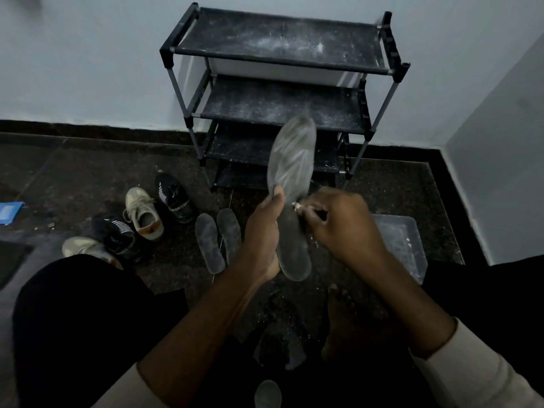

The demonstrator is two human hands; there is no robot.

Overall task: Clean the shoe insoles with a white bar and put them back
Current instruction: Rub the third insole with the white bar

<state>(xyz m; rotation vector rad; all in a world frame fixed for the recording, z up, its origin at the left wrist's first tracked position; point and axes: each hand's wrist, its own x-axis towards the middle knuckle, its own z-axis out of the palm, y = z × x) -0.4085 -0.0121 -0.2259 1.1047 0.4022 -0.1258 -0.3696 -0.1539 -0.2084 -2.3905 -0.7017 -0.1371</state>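
Observation:
A grey insole stands upright in front of me, its upper half streaked with white marks. My left hand grips it around the middle from the left, thumb on its face. My right hand pinches a small white bar and holds its tip against the insole's right edge. Two more grey insoles lie side by side on the dark floor to the left. Another insole lies on the floor below my hands, speckled with white crumbs.
A black shoe rack dusted with white stands against the wall. Two beige sneakers and two black sneakers sit on the floor at left. A clear plastic tray lies at right. My knees frame the bottom corners; a blue sheet lies far left.

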